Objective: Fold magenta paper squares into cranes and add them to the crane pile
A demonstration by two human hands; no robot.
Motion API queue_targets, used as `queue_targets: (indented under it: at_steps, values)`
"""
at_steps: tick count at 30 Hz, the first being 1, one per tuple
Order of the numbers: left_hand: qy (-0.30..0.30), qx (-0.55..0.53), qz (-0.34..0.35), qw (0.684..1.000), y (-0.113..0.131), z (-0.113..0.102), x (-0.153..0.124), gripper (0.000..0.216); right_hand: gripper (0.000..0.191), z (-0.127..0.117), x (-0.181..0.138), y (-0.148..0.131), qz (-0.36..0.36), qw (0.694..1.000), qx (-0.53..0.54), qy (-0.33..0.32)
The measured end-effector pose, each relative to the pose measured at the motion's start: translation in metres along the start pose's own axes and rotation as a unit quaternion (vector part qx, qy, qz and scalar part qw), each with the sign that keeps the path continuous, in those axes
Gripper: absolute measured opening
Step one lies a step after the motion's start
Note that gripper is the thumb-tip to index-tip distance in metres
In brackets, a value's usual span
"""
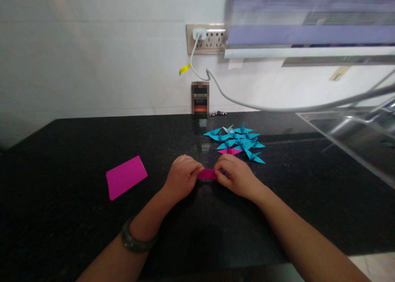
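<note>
A small folded piece of pink paper (206, 174) stretches between my two hands, just above or on the dark countertop. My left hand (184, 176) pinches its left end, and my right hand (234, 175) pinches the right end; the fingers cover both ends. Just beyond my right hand stands a pink paper crane (229, 151), partly hidden by it. Several blue paper cranes (239, 141) are grouped behind that one, with a paler crane (228, 129) at the back. To the left of my left hand lies a stack of pink paper sheets (126, 178).
The black countertop (77, 150) runs up to a white wall. A small pixelated box (200, 99) leans there, beside a beaded string (218, 113). A grey cable (228, 96) hangs from a plug in the socket panel (212, 39). At right is a sink (354, 138).
</note>
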State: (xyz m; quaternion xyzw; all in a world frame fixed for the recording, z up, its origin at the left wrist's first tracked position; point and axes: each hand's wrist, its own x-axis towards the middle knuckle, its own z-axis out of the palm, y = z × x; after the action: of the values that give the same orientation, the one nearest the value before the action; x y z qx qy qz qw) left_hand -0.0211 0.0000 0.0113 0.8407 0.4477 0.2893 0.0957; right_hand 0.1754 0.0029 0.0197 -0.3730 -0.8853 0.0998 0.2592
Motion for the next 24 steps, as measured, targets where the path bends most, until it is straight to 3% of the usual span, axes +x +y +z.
queue_targets:
  at_steps: [4, 8, 10, 13, 15, 17, 21, 24]
  values:
    - [0.030, 0.010, -0.043, 0.999, -0.010, -0.004, 0.001, 0.023, 0.009, -0.006, -0.001, 0.009, 0.017, 0.999, -0.022, 0.015]
    - [0.079, 0.000, -0.118, 0.990, -0.015, -0.005, 0.001, 0.024, 0.009, -0.009, -0.002, 0.015, 0.062, 0.994, -0.034, 0.083]
    - [0.062, -0.025, -0.114, 0.991, -0.012, -0.003, 0.001, 0.023, 0.011, -0.008, -0.002, 0.012, 0.063, 0.993, -0.018, 0.102]
    - [-0.002, -0.059, -0.038, 0.998, 0.001, 0.003, -0.001, 0.021, 0.023, -0.002, -0.003, 0.002, 0.016, 0.998, -0.002, 0.053]
    - [-0.022, -0.069, -0.006, 0.997, 0.007, 0.006, -0.002, 0.022, 0.017, 0.002, -0.002, -0.003, -0.022, 1.000, 0.001, -0.016]
    - [-0.026, -0.066, -0.003, 0.998, 0.009, 0.007, -0.003, 0.021, 0.019, 0.005, -0.002, -0.005, -0.031, 0.999, 0.002, -0.044]
    - [0.048, -0.057, -0.101, 0.992, -0.001, 0.004, -0.001, 0.023, 0.019, 0.003, -0.002, 0.002, 0.012, 1.000, -0.001, 0.006]
    - [0.131, -0.148, -0.229, 0.953, -0.007, 0.004, 0.001, 0.024, 0.020, 0.001, -0.002, 0.006, 0.060, 0.995, 0.015, 0.079]
